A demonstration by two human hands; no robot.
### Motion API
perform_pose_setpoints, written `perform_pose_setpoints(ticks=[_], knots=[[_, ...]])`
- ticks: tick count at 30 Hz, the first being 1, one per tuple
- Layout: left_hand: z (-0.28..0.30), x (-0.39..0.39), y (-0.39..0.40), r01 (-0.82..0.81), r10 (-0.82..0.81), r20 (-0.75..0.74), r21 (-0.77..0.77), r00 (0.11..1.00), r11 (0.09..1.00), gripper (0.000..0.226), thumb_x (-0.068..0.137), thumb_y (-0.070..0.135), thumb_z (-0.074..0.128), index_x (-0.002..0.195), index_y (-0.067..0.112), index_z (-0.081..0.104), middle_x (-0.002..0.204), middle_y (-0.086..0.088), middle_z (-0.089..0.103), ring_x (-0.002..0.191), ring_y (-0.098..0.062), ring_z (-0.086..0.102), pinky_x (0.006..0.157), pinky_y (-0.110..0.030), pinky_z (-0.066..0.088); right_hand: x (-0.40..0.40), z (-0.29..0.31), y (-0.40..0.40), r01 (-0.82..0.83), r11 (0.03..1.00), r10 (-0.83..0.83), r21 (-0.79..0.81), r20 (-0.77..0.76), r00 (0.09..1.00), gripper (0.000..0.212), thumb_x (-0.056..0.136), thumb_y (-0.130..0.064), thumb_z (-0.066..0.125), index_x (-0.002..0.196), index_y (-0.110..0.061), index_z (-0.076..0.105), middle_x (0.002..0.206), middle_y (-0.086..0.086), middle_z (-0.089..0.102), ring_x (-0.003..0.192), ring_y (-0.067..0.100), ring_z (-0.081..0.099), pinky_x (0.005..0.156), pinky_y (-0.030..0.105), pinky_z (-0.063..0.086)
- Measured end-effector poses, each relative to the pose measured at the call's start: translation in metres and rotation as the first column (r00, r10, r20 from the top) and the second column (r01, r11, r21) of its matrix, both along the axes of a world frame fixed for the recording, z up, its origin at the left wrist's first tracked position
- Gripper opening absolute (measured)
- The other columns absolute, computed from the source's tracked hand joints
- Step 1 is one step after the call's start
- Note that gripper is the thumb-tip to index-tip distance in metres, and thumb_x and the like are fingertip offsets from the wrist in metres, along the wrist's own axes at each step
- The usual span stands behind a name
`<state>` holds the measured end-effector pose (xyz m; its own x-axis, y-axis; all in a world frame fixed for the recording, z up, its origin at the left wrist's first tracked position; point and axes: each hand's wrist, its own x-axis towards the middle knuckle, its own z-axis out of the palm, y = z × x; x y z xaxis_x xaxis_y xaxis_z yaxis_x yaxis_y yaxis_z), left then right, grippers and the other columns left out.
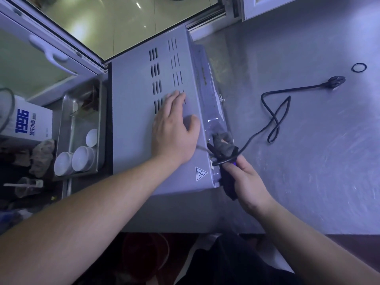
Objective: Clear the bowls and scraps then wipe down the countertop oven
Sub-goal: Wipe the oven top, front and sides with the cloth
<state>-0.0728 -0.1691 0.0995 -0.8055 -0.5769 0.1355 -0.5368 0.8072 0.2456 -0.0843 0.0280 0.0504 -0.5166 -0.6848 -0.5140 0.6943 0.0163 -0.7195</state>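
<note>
The grey countertop oven [135, 128] stands on the steel counter, its vented top facing the camera. My left hand [174, 128] lies flat on that top, fingers spread over the vent slots. My right hand [248, 182] grips a dark grey cloth [223, 148] and presses it against the oven's right side, near where the black power cord [275, 118] leaves the body. Three white bowls [82, 157] sit in a steel tray [65, 103] to the left of the oven.
The cord loops over the steel counter [308, 161] to a plug [337, 81], with a black rubber band [358, 67] beyond it. A white box printed 1996 [26, 120], a crumpled rag [42, 157] and a plastic cup [26, 187] sit at the left. A window frame rises behind.
</note>
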Motion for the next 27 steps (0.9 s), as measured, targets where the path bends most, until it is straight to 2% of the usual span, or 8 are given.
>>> perform_pose_setpoints(ticks=[5,7,10,12,13,16,23,27], knots=[[-0.001,0.0,0.0,0.001,-0.001,0.0,-0.008,1.0,1.0,0.061,0.091,0.039,0.039,0.148,0.017,0.046,0.157,0.003,0.039,0.148,-0.014,0.033,0.119,-0.04,0.03,0.025,-0.012,0.028,-0.054,0.997,0.055,-0.054,0.02,0.998,0.033,0.108,-0.009,0.045,0.125,-0.03,0.065,0.068,-0.015,0.058,0.059,0.004,0.049,0.054,0.014,0.038],[-0.001,0.0,0.0,0.0,0.0,-0.004,-0.008,1.0,1.0,0.06,0.092,0.038,0.04,0.147,0.017,0.046,0.157,0.003,0.04,0.148,-0.015,0.033,0.119,-0.04,0.03,0.023,-0.017,0.024,-0.06,0.998,0.061,0.015,-0.011,0.998,0.031,0.108,-0.015,0.048,0.123,-0.035,0.067,0.072,-0.008,0.057,0.061,0.009,0.046,0.054,0.019,0.037],[-0.001,0.0,0.0,-0.006,0.006,-0.004,-0.008,1.0,1.0,0.06,0.091,0.038,0.04,0.147,0.017,0.046,0.157,0.003,0.04,0.148,-0.014,0.033,0.119,-0.038,0.03,0.009,-0.024,0.006,-0.064,0.991,0.073,0.115,-0.073,0.995,0.02,0.105,-0.032,0.051,0.116,-0.043,0.065,0.07,-0.02,0.06,0.059,0.005,0.049,0.059,0.024,0.036],[0.0,0.0,0.0,-0.004,0.004,-0.006,-0.003,1.0,1.0,0.06,0.091,0.038,0.04,0.147,0.016,0.047,0.157,0.003,0.04,0.147,-0.013,0.033,0.12,-0.037,0.029,0.0,-0.034,-0.005,-0.046,0.983,0.047,0.178,0.001,0.999,0.015,0.104,-0.038,0.051,0.106,-0.042,0.065,0.062,-0.009,0.057,0.051,0.017,0.044,0.053,0.024,0.034],[0.0,0.0,0.001,-0.002,0.002,-0.005,0.0,1.0,1.0,0.06,0.091,0.038,0.04,0.147,0.016,0.046,0.157,0.003,0.04,0.147,-0.013,0.033,0.12,-0.037,0.029,-0.002,-0.04,-0.007,-0.039,0.974,0.035,0.224,0.024,0.999,0.015,0.104,-0.037,0.051,0.104,-0.041,0.065,0.063,-0.005,0.061,0.053,0.021,0.048,0.051,0.025,0.039],[0.001,0.001,0.0,0.005,-0.005,-0.005,-0.003,1.0,1.0,0.06,0.091,0.037,0.041,0.147,0.016,0.047,0.156,0.003,0.04,0.147,-0.013,0.033,0.12,-0.037,0.03,0.002,-0.051,-0.002,-0.056,0.949,0.065,0.309,-0.017,0.998,0.019,0.101,-0.038,0.052,0.109,-0.045,0.068,0.084,-0.004,0.074,0.078,0.021,0.065,0.08,0.039,0.055],[0.001,0.001,0.001,0.002,-0.002,-0.002,0.003,1.0,1.0,0.061,0.091,0.039,0.039,0.147,0.016,0.047,0.156,0.004,0.04,0.146,-0.011,0.033,0.118,-0.032,0.027,0.003,-0.042,0.031,-0.169,0.915,0.204,0.367,-0.058,0.977,0.019,0.104,-0.019,0.054,0.106,-0.026,0.071,0.094,0.009,0.075,0.075,0.018,0.062,0.068,0.029,0.052],[0.002,0.001,0.0,0.002,-0.002,-0.003,0.004,1.0,1.0,0.06,0.091,0.039,0.041,0.146,0.017,0.047,0.156,0.004,0.04,0.146,-0.012,0.034,0.118,-0.033,0.028,-0.013,-0.011,0.059,-0.348,0.86,0.431,0.373,-0.167,0.887,0.016,0.101,-0.013,0.058,0.102,-0.021,0.071,0.085,0.0,0.071,0.073,0.012,0.06,0.07,0.026,0.049]])
